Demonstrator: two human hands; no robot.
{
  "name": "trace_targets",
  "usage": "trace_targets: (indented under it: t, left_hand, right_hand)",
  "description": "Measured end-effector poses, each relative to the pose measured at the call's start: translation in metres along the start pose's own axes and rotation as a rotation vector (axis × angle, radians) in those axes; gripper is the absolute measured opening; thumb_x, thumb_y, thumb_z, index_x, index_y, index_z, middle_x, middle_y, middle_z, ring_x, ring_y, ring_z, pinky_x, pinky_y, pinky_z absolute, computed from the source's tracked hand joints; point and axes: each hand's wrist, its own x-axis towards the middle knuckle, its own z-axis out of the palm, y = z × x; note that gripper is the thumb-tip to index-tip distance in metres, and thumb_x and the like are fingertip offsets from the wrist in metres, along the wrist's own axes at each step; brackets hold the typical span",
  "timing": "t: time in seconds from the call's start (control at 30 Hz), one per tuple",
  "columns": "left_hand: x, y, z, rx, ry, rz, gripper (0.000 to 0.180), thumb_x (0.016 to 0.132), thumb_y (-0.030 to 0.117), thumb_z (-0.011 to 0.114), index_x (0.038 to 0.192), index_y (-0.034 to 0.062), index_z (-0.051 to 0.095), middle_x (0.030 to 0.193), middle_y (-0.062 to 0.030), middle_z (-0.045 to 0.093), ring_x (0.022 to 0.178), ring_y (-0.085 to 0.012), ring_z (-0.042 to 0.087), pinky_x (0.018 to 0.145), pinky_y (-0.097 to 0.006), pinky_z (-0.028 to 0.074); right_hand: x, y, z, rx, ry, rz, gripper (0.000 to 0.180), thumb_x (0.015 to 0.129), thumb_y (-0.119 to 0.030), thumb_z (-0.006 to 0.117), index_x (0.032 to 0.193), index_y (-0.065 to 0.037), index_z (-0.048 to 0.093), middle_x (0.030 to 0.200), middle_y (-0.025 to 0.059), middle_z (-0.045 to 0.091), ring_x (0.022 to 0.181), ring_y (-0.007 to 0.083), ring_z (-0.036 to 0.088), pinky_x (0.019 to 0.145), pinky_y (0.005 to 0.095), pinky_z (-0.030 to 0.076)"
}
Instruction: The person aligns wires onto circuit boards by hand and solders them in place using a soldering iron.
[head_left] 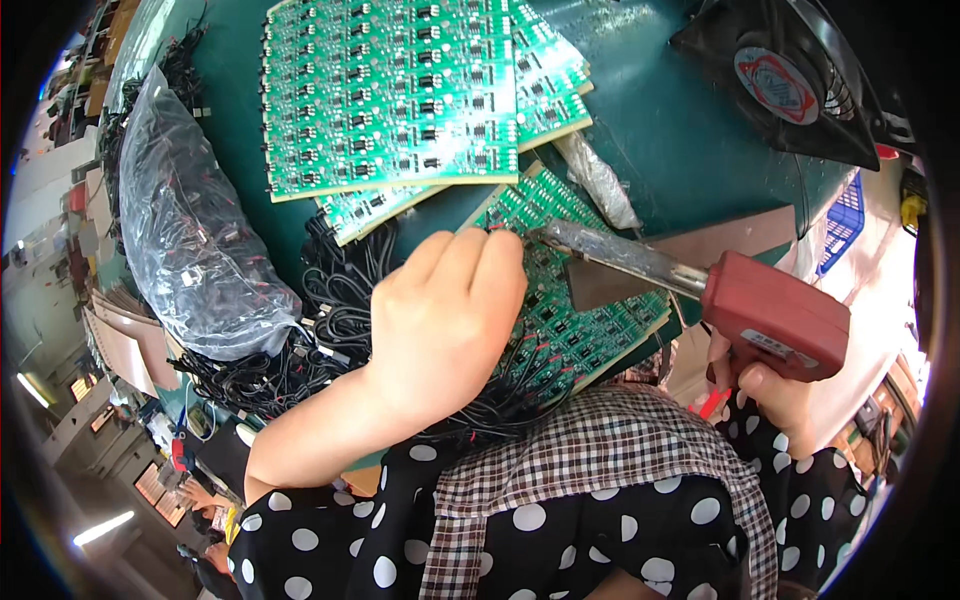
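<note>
The left hand (445, 315) is curled, fingertips pressed down on a green circuit board (560, 300) near its far corner, apparently pinching a thin red and black lead there; the exact grip is hidden under the fingers. The right hand (775, 395) is closed around the handle of a red pistol-type soldering gun (770, 320), whose metal barrel (620, 258) points left, its tip just beside the left fingertips over the board.

The board lies tilted at the near edge of the green tabletop (680, 130), partly over the person's lap, with a tangle of black wires (330, 330) touching its left side. Beyond it, toward the far edge, a stack of like boards (390, 95) is fanned out. A clear plastic bag of small parts (190, 230) sits on the left side, and a black fan (790, 85) stands at the far right corner.

Risks, as judged: the hot tip stands very close to the fingers, so a slip could burn them. The board is unsupported on its near side and could rock, smearing a joint. The loose wires beside it could touch the barrel and scorch.
</note>
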Motion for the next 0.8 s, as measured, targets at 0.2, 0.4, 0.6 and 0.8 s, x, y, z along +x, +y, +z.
trace_targets:
  t: [0.2,0.4,0.6,0.8]
  left_hand:
    - [0.003,0.001,0.002,0.011,0.034,-0.053,0.015,0.067,-0.005,0.066,0.077,0.0027,0.058,0.066,-0.0093,0.056,0.057,-0.0256,0.055,0.052,-0.034,0.043]
    - [0.001,0.0,0.004,0.005,0.014,-0.062,0.014,0.068,-0.004,0.066,0.077,0.0027,0.058,0.065,-0.0094,0.055,0.057,-0.0257,0.055,0.052,-0.034,0.043]
    - [0.003,-0.002,0.006,0.034,0.097,0.035,0.019,0.065,0.001,0.063,0.066,0.0073,0.045,0.061,-0.0045,0.041,0.054,-0.0185,0.046,0.043,-0.031,0.04]
    - [0.003,0.002,0.001,-0.007,0.024,-0.041,0.014,0.067,-0.004,0.065,0.076,0.0024,0.057,0.063,-0.0094,0.051,0.056,-0.0262,0.052,0.051,-0.035,0.042]
  right_hand:
    - [-0.003,0.0,0.004,0.04,0.102,0.093,0.047,0.073,-0.015,0.073,0.114,0.001,0.053,0.089,0.0071,0.058,0.076,0.0131,0.053,0.068,0.0258,0.042]
    - [-0.001,-0.001,0.002,-0.04,0.068,0.089,0.042,0.074,-0.013,0.072,0.11,0.001,0.055,0.085,0.0053,0.056,0.074,0.0122,0.051,0.066,0.0258,0.041]
    - [0.0,0.001,-0.001,-0.056,0.033,0.033,0.044,0.075,-0.019,0.073,0.11,0.001,0.055,0.086,0.0063,0.057,0.072,0.012,0.05,0.063,0.0258,0.04]
    - [-0.006,0.01,-0.001,0.084,0.07,-0.071,0.048,0.077,-0.023,0.071,0.111,0.004,0.053,0.089,0.0088,0.057,0.069,0.0133,0.051,0.06,0.0268,0.04]
